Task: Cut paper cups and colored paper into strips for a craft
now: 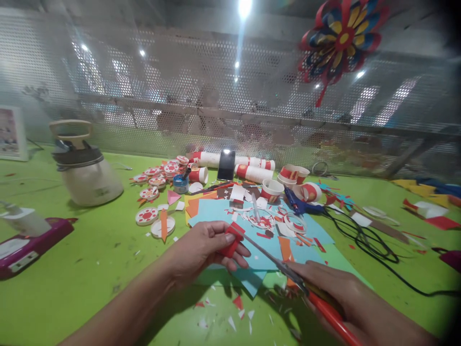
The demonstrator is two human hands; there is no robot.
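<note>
A small folded piece of red paper (230, 241) is pinched between the thumb and fingers of my left hand (209, 242), low over the blue sheets. My right hand (333, 293) is wrapped round the red-handled scissors (288, 271), whose long blades point up and left. The blade tips are at the right edge of the red paper. Beneath both hands lie light blue paper sheets (212, 211) and an orange strip (286, 250), with red and white scraps scattered toward the front.
Paper cups (272, 190), a phone (226, 166), a blue glue gun (296, 202) and its black cable (360, 235) lie beyond the hands. Decorated discs (147, 216) lie left of centre. A kettle-like pot (88, 178) and a purple power strip (39, 245) stand at left.
</note>
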